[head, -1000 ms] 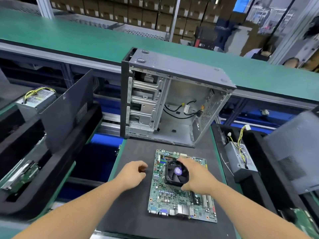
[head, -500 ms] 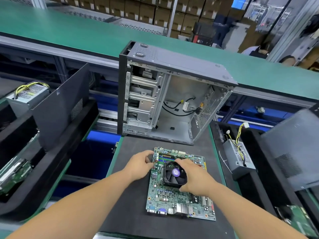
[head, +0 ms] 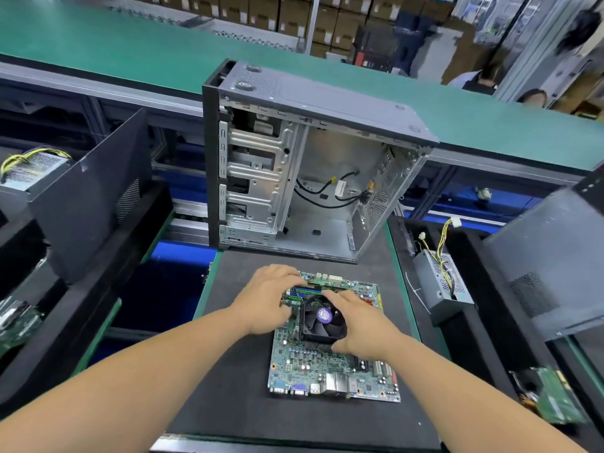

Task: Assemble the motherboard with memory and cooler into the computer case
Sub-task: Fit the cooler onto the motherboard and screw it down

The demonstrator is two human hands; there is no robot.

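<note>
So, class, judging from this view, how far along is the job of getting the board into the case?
Done: the cooler already sits on the motherboard. In hand: the left hand is at the board's far left corner by the memory slots, and the right hand grips the cooler; the board lies on the black mat. Left: the computer case stands open with no board inside, so mounting remains.

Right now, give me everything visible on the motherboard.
The motherboard is a green circuit board lying flat on the black mat, outside the open case. A black fan cooler sits on it, rear ports along its near edge. The left hand rests on its far left part; the right hand grips the cooler.
</note>
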